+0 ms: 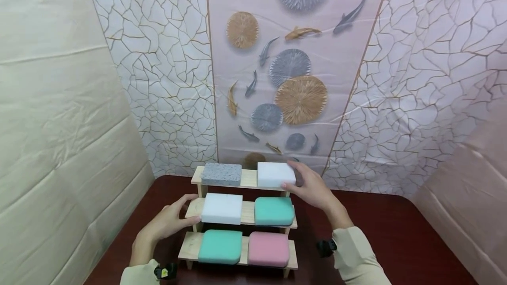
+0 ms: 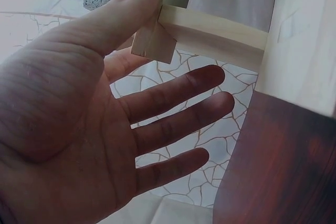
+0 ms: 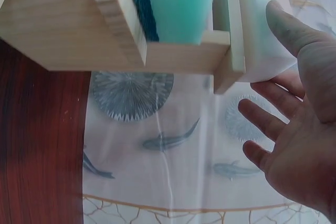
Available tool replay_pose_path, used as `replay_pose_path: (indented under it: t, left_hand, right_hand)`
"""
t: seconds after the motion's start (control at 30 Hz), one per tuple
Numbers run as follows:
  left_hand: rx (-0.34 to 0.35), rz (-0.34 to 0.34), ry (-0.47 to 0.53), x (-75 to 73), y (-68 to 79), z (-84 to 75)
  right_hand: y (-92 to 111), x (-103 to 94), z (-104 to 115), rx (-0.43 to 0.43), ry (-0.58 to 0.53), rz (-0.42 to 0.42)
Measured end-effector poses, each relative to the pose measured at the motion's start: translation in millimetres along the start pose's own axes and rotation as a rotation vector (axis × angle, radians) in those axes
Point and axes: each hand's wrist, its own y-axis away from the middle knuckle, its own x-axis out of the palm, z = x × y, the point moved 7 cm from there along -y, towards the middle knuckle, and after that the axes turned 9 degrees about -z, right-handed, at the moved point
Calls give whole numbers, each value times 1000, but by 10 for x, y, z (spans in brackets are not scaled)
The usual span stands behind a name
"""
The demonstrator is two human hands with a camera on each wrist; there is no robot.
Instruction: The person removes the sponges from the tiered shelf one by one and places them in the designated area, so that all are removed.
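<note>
On a three-tier wooden stand sit several sponges in pairs. My right hand pinches the right end of the white sponge on the top tier, thumb in front and fingers behind. The right wrist view shows that thumb against its white face. My left hand is at the left end of the middle tier, thumb tip close to another white sponge; contact is unclear. In the left wrist view its fingers are spread and fairly straight.
A speckled grey block is on the top tier's left. Green sponges sit at middle right and bottom left, with a pink sponge at bottom right. The stand is on a dark red-brown table before a patterned cloth backdrop.
</note>
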Motion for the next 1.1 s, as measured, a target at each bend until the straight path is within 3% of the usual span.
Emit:
replay_pose_path:
  t: [0.4,0.67,1.1]
  left_hand:
    - [-6,12,-13,-21,26,-76]
    - [-65,35,-33,14,62,6]
    - [-54,41,-36,29,88,-26]
  right_hand:
    - [121,-237,-122,19,24,-43]
    - [259,-317,-235,58,31,-58]
    - [418,-531,-435,144,52,-107]
